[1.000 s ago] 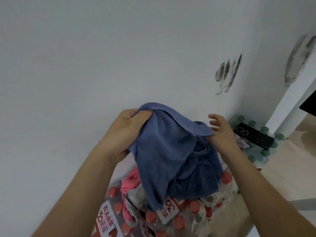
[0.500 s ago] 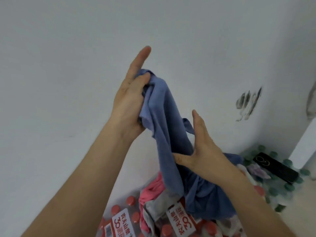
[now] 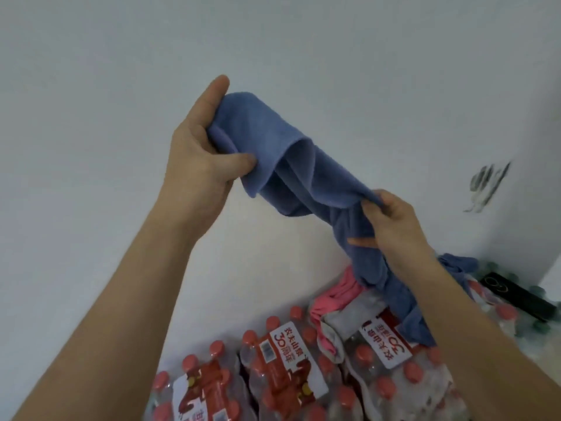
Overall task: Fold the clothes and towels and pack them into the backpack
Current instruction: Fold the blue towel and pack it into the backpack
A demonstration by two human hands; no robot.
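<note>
The blue towel (image 3: 303, 165) is hiding the fingertips of the left hand (image 3: 200, 156), and its lower end is disappearing behind the right hand (image 3: 394, 226) and forearm, so where it ends is impossible to tell. The bottled water packs (image 3: 285, 372) are being cut off by the bottom edge, their labels blurring. The pink cloth (image 3: 340, 296) and grey cloth (image 3: 349, 320) are lying partly under the towel, shapes unclear. The dark flat object (image 3: 516, 296) at the far right is being clipped by the edge, too blurred to identify.
</note>
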